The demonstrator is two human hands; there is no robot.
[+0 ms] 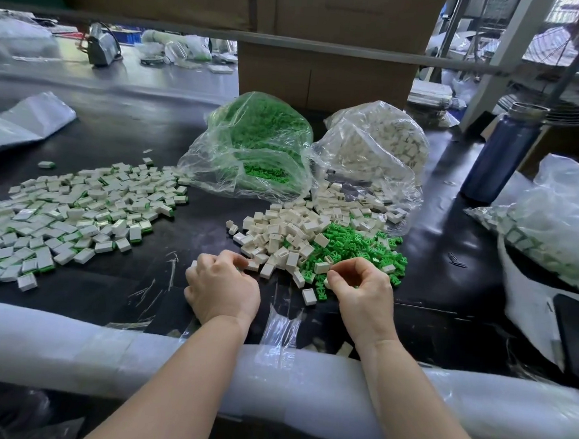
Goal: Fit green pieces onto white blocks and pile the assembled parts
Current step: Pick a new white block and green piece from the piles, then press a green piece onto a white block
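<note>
At near edge of loose white blocks [282, 232] and green pieces [351, 246]: left hand [223, 288] curled, contents hidden, right hand [361, 293] pinching something unclear, bare dark table [194, 233] left toward assembled parts [73, 211]

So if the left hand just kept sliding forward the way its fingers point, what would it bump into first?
Probably the loose heap of small white plastic blocks: the left hand already has its fingers at the heap's near edge, though depth is hard to judge.
</note>
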